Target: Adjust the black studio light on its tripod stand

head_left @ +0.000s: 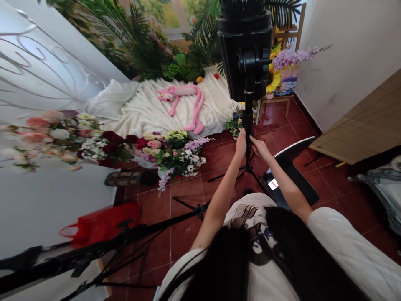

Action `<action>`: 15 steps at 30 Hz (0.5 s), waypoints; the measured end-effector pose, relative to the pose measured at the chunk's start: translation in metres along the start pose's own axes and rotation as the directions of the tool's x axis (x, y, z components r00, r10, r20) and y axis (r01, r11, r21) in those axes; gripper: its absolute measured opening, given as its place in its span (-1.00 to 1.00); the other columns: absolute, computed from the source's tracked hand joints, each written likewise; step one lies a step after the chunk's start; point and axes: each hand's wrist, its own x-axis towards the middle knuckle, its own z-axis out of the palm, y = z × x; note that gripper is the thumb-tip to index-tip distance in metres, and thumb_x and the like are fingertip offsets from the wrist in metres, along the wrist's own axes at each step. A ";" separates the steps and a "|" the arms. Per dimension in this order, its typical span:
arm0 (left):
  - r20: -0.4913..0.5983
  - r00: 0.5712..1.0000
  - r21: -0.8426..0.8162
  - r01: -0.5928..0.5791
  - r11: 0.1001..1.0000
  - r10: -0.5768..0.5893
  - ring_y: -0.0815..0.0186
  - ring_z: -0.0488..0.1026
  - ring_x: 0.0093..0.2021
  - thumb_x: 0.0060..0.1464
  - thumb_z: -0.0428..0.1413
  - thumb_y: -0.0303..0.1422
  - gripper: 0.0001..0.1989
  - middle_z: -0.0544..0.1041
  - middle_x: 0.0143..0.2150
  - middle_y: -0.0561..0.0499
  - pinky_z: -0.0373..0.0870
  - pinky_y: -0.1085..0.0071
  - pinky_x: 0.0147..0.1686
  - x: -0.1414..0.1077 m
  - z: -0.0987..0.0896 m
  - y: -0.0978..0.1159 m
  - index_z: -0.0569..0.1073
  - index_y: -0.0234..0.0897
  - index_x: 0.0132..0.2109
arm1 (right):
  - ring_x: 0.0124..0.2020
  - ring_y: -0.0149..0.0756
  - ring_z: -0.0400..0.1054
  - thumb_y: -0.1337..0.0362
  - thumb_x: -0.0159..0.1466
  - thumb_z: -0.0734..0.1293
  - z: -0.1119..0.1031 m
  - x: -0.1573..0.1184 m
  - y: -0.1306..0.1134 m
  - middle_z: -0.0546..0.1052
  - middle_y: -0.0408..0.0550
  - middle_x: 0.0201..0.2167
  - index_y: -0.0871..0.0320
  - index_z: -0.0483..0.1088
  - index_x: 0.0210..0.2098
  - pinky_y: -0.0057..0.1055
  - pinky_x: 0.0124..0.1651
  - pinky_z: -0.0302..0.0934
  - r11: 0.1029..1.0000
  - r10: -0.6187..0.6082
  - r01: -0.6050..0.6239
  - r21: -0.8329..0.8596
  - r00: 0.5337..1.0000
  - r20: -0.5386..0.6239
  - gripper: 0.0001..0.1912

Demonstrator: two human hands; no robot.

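A black studio light (pixel 244 54) stands upright before me on a black light stand (pixel 247 119), its tripod legs spread on the floor. My left hand (pixel 241 144) is closed around the left side of the pole, just below a thick collar. On the pole's right side, my right hand (pixel 260 147) has its thumb and fingers bent in against the stand at about the same height. Whether a knob sits between those fingertips is too small to make out.
A second black stand (pixel 131 236) slants across the lower left, near a red bag (pixel 106 223). Artificial flowers (pixel 172 152) line the left. A pink plush toy (pixel 188 98) lies on white fur cloth (pixel 140 104). At right are a black-and-white chair (pixel 297 179) and wooden board (pixel 360 121).
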 end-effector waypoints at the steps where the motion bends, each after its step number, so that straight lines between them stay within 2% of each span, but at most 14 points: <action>1: 0.017 0.999 0.047 -0.039 0.998 0.038 0.27 0.48 0.20 0.19 0.18 -0.19 -0.77 0.63 0.05 -0.08 0.35 0.36 0.24 -0.012 -0.011 -0.004 0.56 -0.22 -0.10 | -0.75 -0.54 -0.09 -0.37 0.19 0.32 0.006 -0.004 0.005 0.06 -0.30 -0.81 0.04 -0.03 -0.68 -0.47 -0.67 -0.19 1.000 0.021 -0.020 0.018 0.998 -0.052 -0.26; 3: 0.046 0.999 0.141 -0.024 0.990 0.018 0.24 0.46 0.23 0.14 0.22 -0.18 -0.72 0.59 0.14 -0.12 0.33 0.32 0.27 -0.040 -0.043 -0.017 0.56 -0.23 -0.07 | -0.74 -0.54 -0.12 -0.37 0.20 0.29 0.019 -0.014 0.019 0.06 -0.31 -0.78 0.05 0.00 -0.65 -0.48 -0.67 -0.21 0.997 0.075 -0.072 0.036 0.993 -0.089 -0.29; 5: 0.012 0.995 0.215 0.095 0.972 -0.100 0.20 0.51 0.16 0.12 0.21 -0.15 -0.69 0.60 0.12 -0.17 0.37 0.26 0.23 -0.071 -0.085 -0.032 0.57 -0.26 -0.08 | -0.73 -0.55 -0.14 -0.34 0.18 0.33 0.032 -0.024 0.035 0.06 -0.33 -0.76 0.05 0.04 -0.63 -0.50 -0.67 -0.23 0.991 0.131 -0.131 0.026 0.991 -0.018 -0.32; 7: -0.086 0.963 0.215 0.267 0.939 -0.254 0.16 0.58 0.05 0.11 0.19 -0.11 -0.66 0.64 0.04 -0.19 0.45 0.22 0.14 -0.104 -0.136 -0.045 0.56 -0.26 -0.10 | -0.72 -0.57 -0.14 -0.30 0.11 0.40 0.042 -0.033 0.051 0.06 -0.35 -0.75 0.06 0.06 -0.62 -0.52 -0.67 -0.25 0.984 0.175 -0.176 -0.005 0.982 0.075 -0.34; 9: -0.242 0.905 0.191 0.397 0.898 -0.349 0.14 0.62 -0.04 0.10 0.17 -0.07 -0.66 0.67 -0.07 -0.19 0.48 0.20 0.07 -0.138 -0.190 -0.053 0.56 -0.26 -0.16 | -0.71 -0.57 -0.14 -0.28 0.05 0.44 0.049 -0.038 0.066 0.06 -0.35 -0.75 0.06 0.04 -0.62 -0.54 -0.66 -0.24 0.980 0.197 -0.191 -0.054 0.970 0.146 -0.34; 10: -0.338 0.868 0.182 0.439 0.880 -0.363 0.13 0.63 -0.07 0.10 0.17 -0.06 -0.66 0.68 -0.12 -0.17 0.49 0.20 0.04 -0.154 -0.217 -0.054 0.55 -0.26 -0.20 | -0.70 -0.56 -0.13 -0.28 0.02 0.45 0.052 -0.039 0.073 0.07 -0.35 -0.74 0.05 0.04 -0.61 -0.54 -0.66 -0.23 0.977 0.208 -0.196 -0.081 0.961 0.182 -0.34; 11: -0.455 0.813 0.163 0.478 0.863 -0.364 0.13 0.63 -0.11 0.11 0.15 -0.06 -0.67 0.68 -0.19 -0.15 0.50 0.21 0.01 -0.171 -0.244 -0.051 0.54 -0.25 -0.23 | -0.70 -0.55 -0.13 -0.29 0.00 0.45 0.055 -0.038 0.078 0.07 -0.34 -0.74 0.05 0.04 -0.61 -0.54 -0.66 -0.22 0.974 0.219 -0.199 -0.109 0.951 0.217 -0.33; 13: -0.656 0.668 0.108 0.543 0.833 -0.350 0.12 0.64 -0.15 0.18 0.06 -0.07 -0.67 0.66 -0.28 -0.13 0.51 0.21 -0.08 -0.205 -0.294 -0.040 0.50 -0.25 -0.27 | -0.70 -0.53 -0.11 -0.33 -0.04 0.45 0.062 -0.034 0.087 0.08 -0.32 -0.74 0.04 0.06 -0.61 -0.51 -0.66 -0.18 0.968 0.229 -0.185 -0.171 0.930 0.287 -0.33; 15: -0.847 0.494 0.141 0.564 0.813 -0.195 0.07 0.63 -0.16 0.23 -0.04 -0.03 -0.62 0.62 -0.36 -0.13 0.51 0.18 -0.14 -0.239 -0.337 -0.021 0.43 -0.24 -0.31 | -0.70 -0.50 -0.08 -0.38 -0.05 0.44 0.072 -0.029 0.092 0.09 -0.28 -0.75 0.03 0.07 -0.62 -0.46 -0.66 -0.14 0.962 0.224 -0.149 -0.228 0.909 0.351 -0.30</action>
